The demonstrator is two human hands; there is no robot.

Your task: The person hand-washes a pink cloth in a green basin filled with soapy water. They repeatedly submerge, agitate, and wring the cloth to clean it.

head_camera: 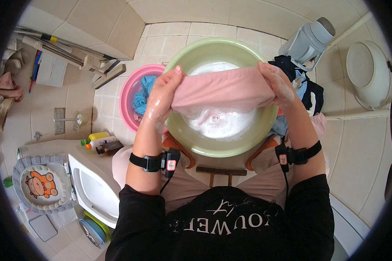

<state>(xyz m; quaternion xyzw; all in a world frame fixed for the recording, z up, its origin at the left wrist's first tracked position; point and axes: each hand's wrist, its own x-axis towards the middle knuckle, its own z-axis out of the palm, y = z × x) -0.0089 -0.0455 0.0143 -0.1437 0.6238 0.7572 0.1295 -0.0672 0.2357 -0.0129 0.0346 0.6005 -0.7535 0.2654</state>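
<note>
A wet pink cloth (223,86) is stretched between my two hands above a large pale green plastic basin (220,153). My left hand (165,93) grips its left end, thumb on top, with suds on the skin. Its right end is in my right hand (279,83), also soapy. The cloth's lower part hangs toward the white foamy water (219,125) in the basin. To the left of that basin, partly behind my left hand, is a pink basin (125,98) holding a blue cloth (140,99) and some pink fabric.
A pile of dark and light clothes (313,98) lies right of the green basin, beside a grey-blue jug-like container (300,45). Bottles (101,142) stand on a ledge at left, near a toilet (98,189). Mops (85,62) lean by the left wall. An orange slipper (181,148) shows below.
</note>
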